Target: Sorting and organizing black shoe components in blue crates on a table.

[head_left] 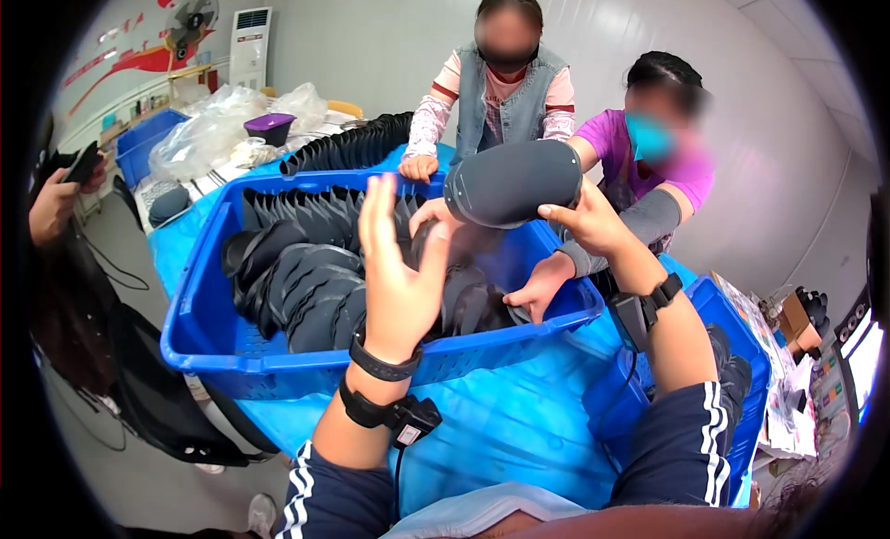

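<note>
Charcoal-coloured, smooth, curved piece with a rounded outer face [512, 185] held up above the far right part of the crate, clear of the stacks below. Right hand [595, 219] clamped on its right end, thumb along the lower edge; the other fingers partly hidden. Left hand [403, 275] raised over the near side of the crate, palm turned toward the piece, thumb spread away from the upright fingers, nothing in its grip.

Large blue plastic crate with a broad rim [278, 362] set on a shiny bright-blue sheet [501, 418]. Inside, dark curved pieces nested in rows [320, 293], leaning on one another. Another dark row [357, 142] stands beyond the crate.

Black strap with small box [416, 422] on the left wrist; a similar black box [635, 319] on the right.

Across the crate: co-worker in denim vest [473, 99], one hand [419, 167] at the far rim. Co-worker in purple top [603, 131], grey sleeve on one forearm, that hand [542, 287] at the crate's right end; its grip hard to tell.

Right side: second blue crate [753, 349], dark items inside. Far left: clear plastic bags [209, 136], purple container [270, 127].
</note>
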`<state>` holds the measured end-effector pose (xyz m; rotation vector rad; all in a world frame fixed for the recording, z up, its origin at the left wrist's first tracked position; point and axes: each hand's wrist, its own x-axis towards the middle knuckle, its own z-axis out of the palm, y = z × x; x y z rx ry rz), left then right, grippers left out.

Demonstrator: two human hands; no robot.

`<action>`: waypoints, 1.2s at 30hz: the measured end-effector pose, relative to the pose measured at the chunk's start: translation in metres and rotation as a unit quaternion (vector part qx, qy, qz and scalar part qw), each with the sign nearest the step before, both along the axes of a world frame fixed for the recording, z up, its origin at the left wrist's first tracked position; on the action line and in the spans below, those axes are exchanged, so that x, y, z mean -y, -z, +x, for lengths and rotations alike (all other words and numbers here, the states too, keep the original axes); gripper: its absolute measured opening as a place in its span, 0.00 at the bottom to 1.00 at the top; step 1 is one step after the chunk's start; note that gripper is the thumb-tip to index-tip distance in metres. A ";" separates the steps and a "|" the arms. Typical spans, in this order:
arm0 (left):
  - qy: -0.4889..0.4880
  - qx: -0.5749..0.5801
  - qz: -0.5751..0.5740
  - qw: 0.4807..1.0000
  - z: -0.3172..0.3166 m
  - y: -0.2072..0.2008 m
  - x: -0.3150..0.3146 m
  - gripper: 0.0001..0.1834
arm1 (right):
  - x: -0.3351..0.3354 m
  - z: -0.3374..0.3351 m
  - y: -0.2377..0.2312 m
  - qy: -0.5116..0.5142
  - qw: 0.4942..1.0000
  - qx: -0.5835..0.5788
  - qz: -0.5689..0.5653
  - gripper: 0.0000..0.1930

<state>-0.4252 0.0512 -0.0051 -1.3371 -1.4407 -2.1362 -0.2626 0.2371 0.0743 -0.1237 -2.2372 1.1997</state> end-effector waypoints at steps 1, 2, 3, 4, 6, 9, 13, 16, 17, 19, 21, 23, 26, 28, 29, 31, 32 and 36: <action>0.073 0.086 0.006 0.994 0.001 -0.001 0.001 0.37 | 0.007 0.003 0.001 -0.001 1.000 -0.010 -0.013 0.28; 0.146 0.171 0.011 0.974 0.003 -0.001 0.000 0.40 | 0.013 0.007 0.004 -0.002 0.999 -0.020 -0.025 0.28; 0.224 0.217 0.032 0.950 0.006 -0.003 -0.001 0.43 | 0.020 0.008 0.011 -0.010 0.998 -0.047 -0.051 0.29; 0.298 0.261 0.052 0.917 0.009 -0.004 0.000 0.45 | 0.037 0.008 0.017 0.012 0.995 -0.091 -0.034 0.29; 0.363 0.280 0.053 0.887 0.012 -0.005 0.005 0.48 | 0.086 0.003 0.033 0.025 0.962 -0.141 -0.234 0.29; 0.481 0.203 0.104 0.847 0.020 -0.013 0.003 0.46 | 0.132 -0.010 0.068 -0.027 0.955 -0.196 -0.221 0.32; 0.387 0.208 0.101 0.892 0.001 -0.019 0.023 0.32 | 0.114 0.001 0.053 -0.134 0.966 0.090 -0.202 0.35; 0.453 0.184 -0.002 0.873 -0.015 -0.027 0.051 0.31 | 0.060 0.023 -0.006 -0.149 0.932 0.315 -0.098 0.41; 0.440 0.127 -0.057 0.887 -0.017 -0.025 0.056 0.32 | 0.053 0.026 -0.022 -0.085 0.975 0.198 -0.061 0.46; 0.487 0.037 -0.161 0.857 -0.012 -0.030 0.060 0.36 | 0.060 0.015 -0.031 -0.142 0.983 0.067 0.090 0.50; 0.516 0.015 -0.221 0.827 -0.007 -0.030 0.058 0.42 | 0.080 -0.004 -0.031 -0.179 0.942 0.119 0.258 0.49; 0.505 0.056 -0.188 0.841 -0.007 -0.025 0.053 0.43 | 0.109 -0.020 -0.037 -0.191 0.913 0.296 0.206 0.39; 0.421 0.055 -0.103 0.900 -0.011 -0.018 0.044 0.46 | 0.096 -0.025 -0.031 -0.147 0.920 0.328 0.158 0.29; 0.180 0.049 -0.048 0.981 -0.013 -0.017 0.044 0.42 | 0.079 -0.027 -0.031 -0.088 0.960 0.233 0.126 0.26; 0.135 0.066 -0.011 0.989 -0.017 -0.018 0.041 0.39 | 0.056 -0.021 -0.034 -0.008 0.968 0.221 0.116 0.26; 0.106 0.121 0.066 0.985 -0.020 -0.025 0.047 0.33 | 0.014 -0.013 -0.036 0.149 0.975 0.165 -0.003 0.26; 0.130 0.122 0.077 0.981 -0.024 -0.027 0.049 0.30 | 0.002 -0.005 -0.040 0.158 0.978 0.130 0.042 0.24; 0.092 0.124 0.084 0.984 -0.031 -0.025 0.054 0.26 | -0.062 0.010 -0.018 0.301 0.923 0.230 0.072 0.17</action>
